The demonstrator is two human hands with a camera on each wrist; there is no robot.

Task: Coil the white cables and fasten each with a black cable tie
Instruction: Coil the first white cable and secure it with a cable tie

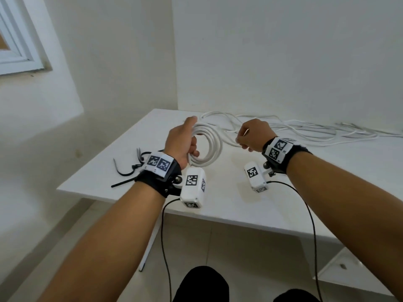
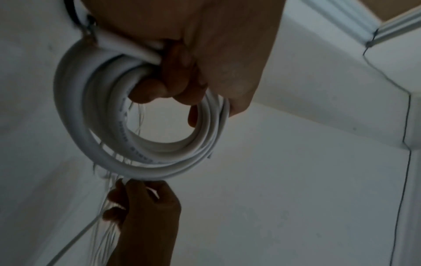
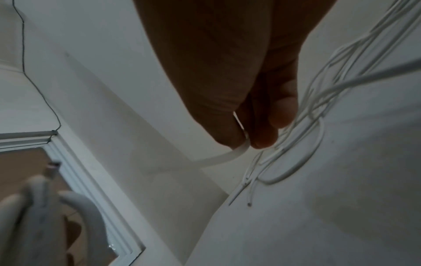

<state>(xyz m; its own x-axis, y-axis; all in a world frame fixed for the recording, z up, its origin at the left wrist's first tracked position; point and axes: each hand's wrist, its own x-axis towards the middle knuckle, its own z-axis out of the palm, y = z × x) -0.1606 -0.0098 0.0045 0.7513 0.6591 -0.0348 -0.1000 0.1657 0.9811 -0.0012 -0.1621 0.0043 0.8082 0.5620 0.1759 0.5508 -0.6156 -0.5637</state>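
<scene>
My left hand (image 1: 185, 140) grips a round coil of white cable (image 1: 209, 147) above the white table (image 1: 229, 205), fingers curled through the loops (image 2: 159, 90). The coil (image 2: 127, 140) has several turns. My right hand (image 1: 250, 136) is just right of the coil and pinches the free run of the same white cable (image 3: 218, 158) between thumb and fingers (image 3: 264, 136). Loose white cables (image 1: 305, 129) lie spread along the table's back edge. Several black cable ties (image 1: 130, 168) lie on the table to the left of my left wrist.
The table stands in a corner, with walls close behind it and on the left. A window frame (image 1: 19, 49) is high on the left wall. Thin black camera leads (image 1: 309, 225) hang from both wrists over the table's front edge.
</scene>
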